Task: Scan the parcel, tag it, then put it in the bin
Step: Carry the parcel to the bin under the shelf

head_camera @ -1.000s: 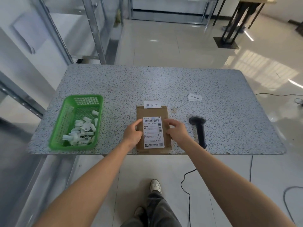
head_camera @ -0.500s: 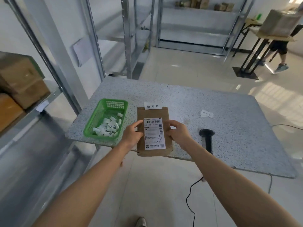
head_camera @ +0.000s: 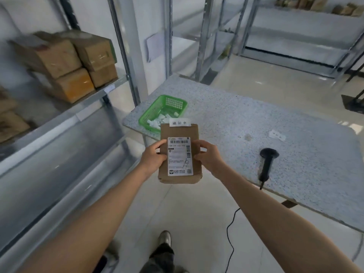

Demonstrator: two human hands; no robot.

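A flat brown parcel (head_camera: 179,131) with a white shipping label (head_camera: 179,156) is held in the air, off the table's near left corner. A white paper tag (head_camera: 179,122) sticks out at its top edge. My left hand (head_camera: 154,157) grips its left side and my right hand (head_camera: 207,155) grips its right side. The black handheld scanner (head_camera: 266,164) lies on the speckled table (head_camera: 285,134) to the right of my hands, its cable hanging to the floor.
A green basket (head_camera: 145,119) with several white tags sits on the table's left corner. One loose white tag (head_camera: 276,134) lies on the table. Metal shelving (head_camera: 59,119) with cardboard boxes (head_camera: 65,62) stands at the left. More racks line the back.
The parcel has been lifted off the table and carried left, both hands still on it. My view has swung left toward the metal shelving and its boxes.
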